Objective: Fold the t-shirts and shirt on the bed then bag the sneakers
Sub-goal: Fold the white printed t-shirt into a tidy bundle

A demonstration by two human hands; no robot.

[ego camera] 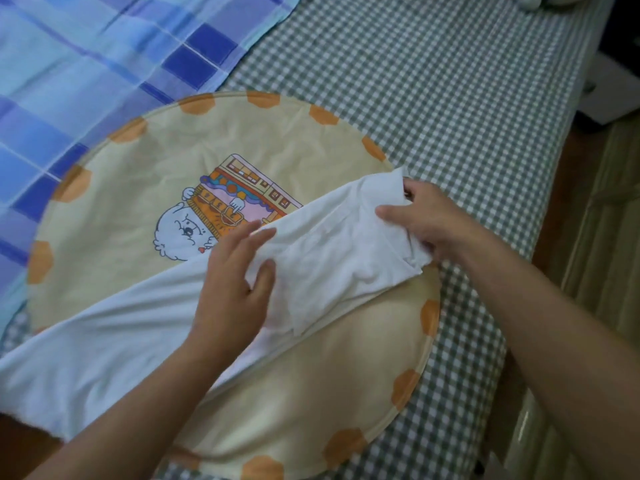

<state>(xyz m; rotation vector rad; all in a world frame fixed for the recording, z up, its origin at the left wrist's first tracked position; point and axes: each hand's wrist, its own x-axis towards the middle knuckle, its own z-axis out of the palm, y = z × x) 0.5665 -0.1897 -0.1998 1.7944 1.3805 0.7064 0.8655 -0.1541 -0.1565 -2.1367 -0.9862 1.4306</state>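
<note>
White soft cotton, the t-shirt is lying as a long folded band across a round beige cushion on the green checked bed. The right hand is pinching its end; the left hand is pressing with straight fingers. Its lower end is cut off by the frame. A blue checked blanket is lying beyond.

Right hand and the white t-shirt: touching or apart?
Touching. In the head view the right hand pinches the folded end of the white t-shirt, thumb on top and fingers curled under the cloth.
</note>
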